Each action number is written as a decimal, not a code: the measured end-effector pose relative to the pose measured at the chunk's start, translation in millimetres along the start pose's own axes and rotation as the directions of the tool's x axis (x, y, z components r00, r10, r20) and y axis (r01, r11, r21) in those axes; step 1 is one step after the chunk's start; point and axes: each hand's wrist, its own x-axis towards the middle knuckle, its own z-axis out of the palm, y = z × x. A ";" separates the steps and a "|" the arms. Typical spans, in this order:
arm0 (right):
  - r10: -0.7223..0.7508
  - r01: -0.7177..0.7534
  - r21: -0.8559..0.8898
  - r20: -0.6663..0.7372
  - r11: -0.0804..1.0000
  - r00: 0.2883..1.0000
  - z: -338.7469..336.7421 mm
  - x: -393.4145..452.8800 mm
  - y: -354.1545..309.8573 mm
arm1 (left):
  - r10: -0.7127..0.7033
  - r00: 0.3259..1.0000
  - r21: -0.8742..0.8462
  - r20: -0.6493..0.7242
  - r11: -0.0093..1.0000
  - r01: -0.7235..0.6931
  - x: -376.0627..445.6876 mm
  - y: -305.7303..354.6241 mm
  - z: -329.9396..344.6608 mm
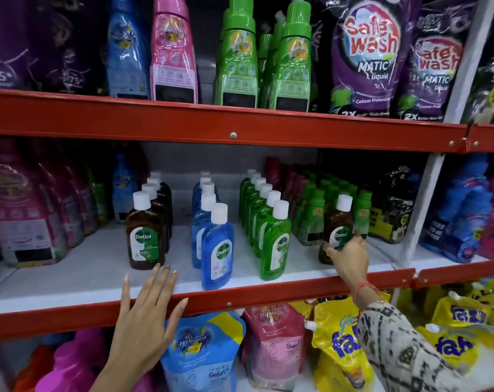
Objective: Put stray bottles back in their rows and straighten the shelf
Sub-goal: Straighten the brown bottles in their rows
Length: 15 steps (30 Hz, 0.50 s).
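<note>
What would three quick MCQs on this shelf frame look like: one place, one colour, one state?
1. Where does the stray brown bottle stand?
A. in front of the green-capped bottles at right
B. in the blue row
C. on the top shelf

2. What colour is the middle Dettol row?
A. pink
B. blue
C. yellow

3. What is the left hand doing?
A. gripping a bottle
B. holding a pouch
C. open, holding nothing

A: it stands right of the green row.
B: blue liquid shows.
C: fingers are spread over the shelf edge.

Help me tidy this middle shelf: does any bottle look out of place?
Yes. One brown white-capped Dettol bottle stands far right among the small green bottles, away from the brown Dettol row at left. The right hand is touching it.
</note>
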 end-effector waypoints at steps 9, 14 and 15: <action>0.035 -0.018 0.147 -0.115 0.989 0.993 -0.7 -13.8 -5.4 | -0.025 1.000 0.002 0.019 1.000 0.024 -0.7 0.9 -5.1; -0.082 0.133 0.278 -0.188 0.951 0.979 -15.8 -69.0 -43.6 | -0.089 0.995 -0.030 -0.036 0.996 0.087 -10.1 -15.6 -12.4; -0.104 0.155 0.308 -0.175 0.939 0.979 -18.8 -82.9 -55.6 | -0.096 0.995 -0.025 -0.036 0.995 0.095 -14.1 -21.0 -14.7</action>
